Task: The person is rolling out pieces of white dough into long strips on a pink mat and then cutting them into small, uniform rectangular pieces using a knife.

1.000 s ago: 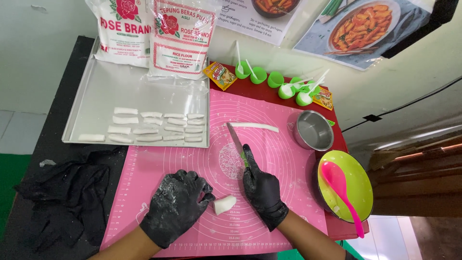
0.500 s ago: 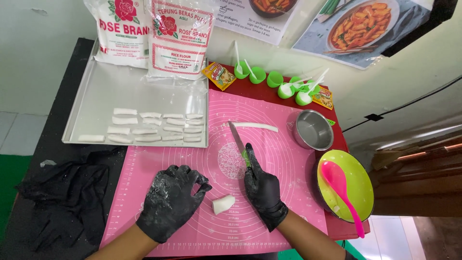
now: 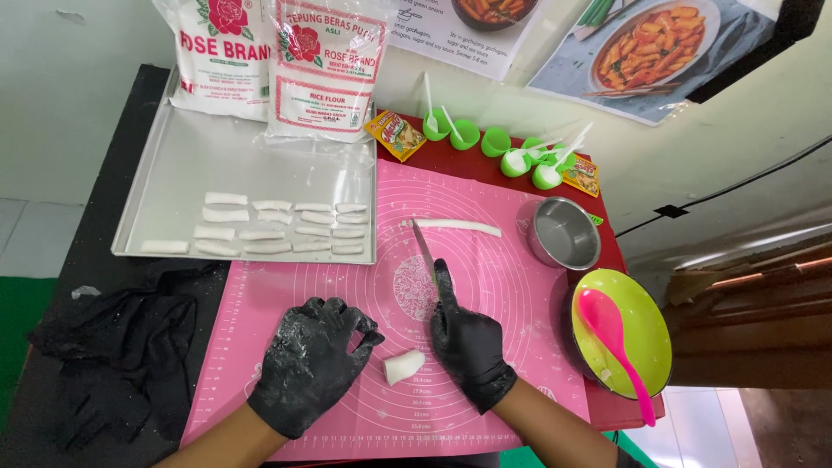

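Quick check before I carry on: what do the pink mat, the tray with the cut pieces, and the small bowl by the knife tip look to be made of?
Pink mat: likely silicone, matte and lying flat, with printed guide lines. Tray: metal, probably aluminium, dull silver with a raised rim. Small bowl: looks like stainless steel, shinier, with reflections inside. White pieces on the tray seem to be soft dough.

Two white plastic flour bags [image 3: 282,61] with red rose emblems and red lettering are leaning against the wall at the far edge of a metal tray [image 3: 173,173]. A small yellow seasoning sachet [image 3: 395,135] is lying just right of them, and another [image 3: 581,175] is sitting beside green cups. Two printed food posters [image 3: 659,43] are hanging on the wall above.
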